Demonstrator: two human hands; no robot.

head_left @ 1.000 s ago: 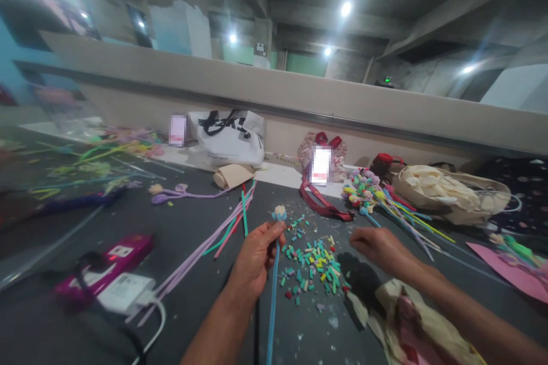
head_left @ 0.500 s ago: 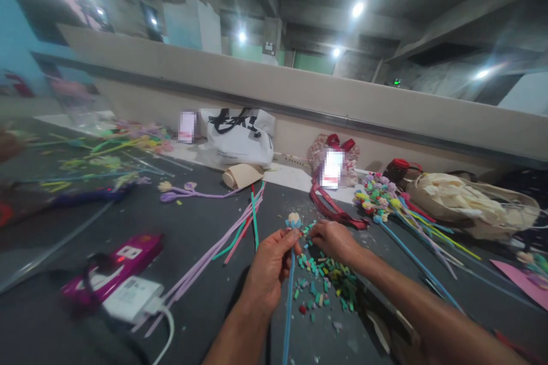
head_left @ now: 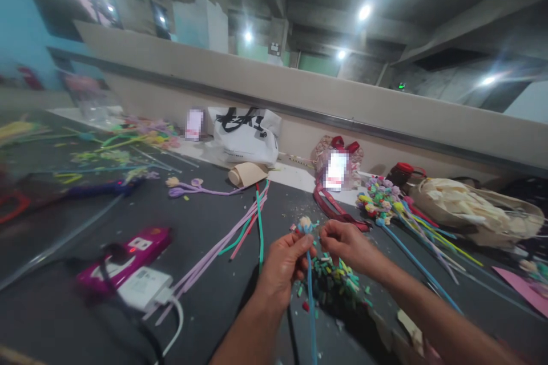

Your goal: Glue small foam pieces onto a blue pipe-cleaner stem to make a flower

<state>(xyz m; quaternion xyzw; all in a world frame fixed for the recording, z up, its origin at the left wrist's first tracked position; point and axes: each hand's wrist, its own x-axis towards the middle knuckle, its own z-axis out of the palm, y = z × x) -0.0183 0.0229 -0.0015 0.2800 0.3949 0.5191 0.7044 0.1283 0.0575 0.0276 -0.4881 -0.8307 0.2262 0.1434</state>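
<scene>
My left hand (head_left: 282,265) is closed round a blue stem (head_left: 311,302) that runs down toward me and carries a small cream and blue flower head (head_left: 305,223) at its top. My right hand (head_left: 345,242) is pinched right beside that flower head, fingertips touching it; what they hold is too small to make out. Under both hands lies a heap of small coloured foam bits (head_left: 334,282) on the dark table (head_left: 205,222).
Loose purple, green and red stems (head_left: 244,222) lie left of my hands. A bunch of finished flowers (head_left: 385,199) lies to the right, next to a cream bag (head_left: 471,205). A magenta device (head_left: 124,256) and white charger (head_left: 143,288) sit near left. A white bag (head_left: 246,137) stands by the wall.
My right hand has come in from the right side of the foam bits to the flower head. The left hand kept its grip on the blue stem; the view shifted slightly.
</scene>
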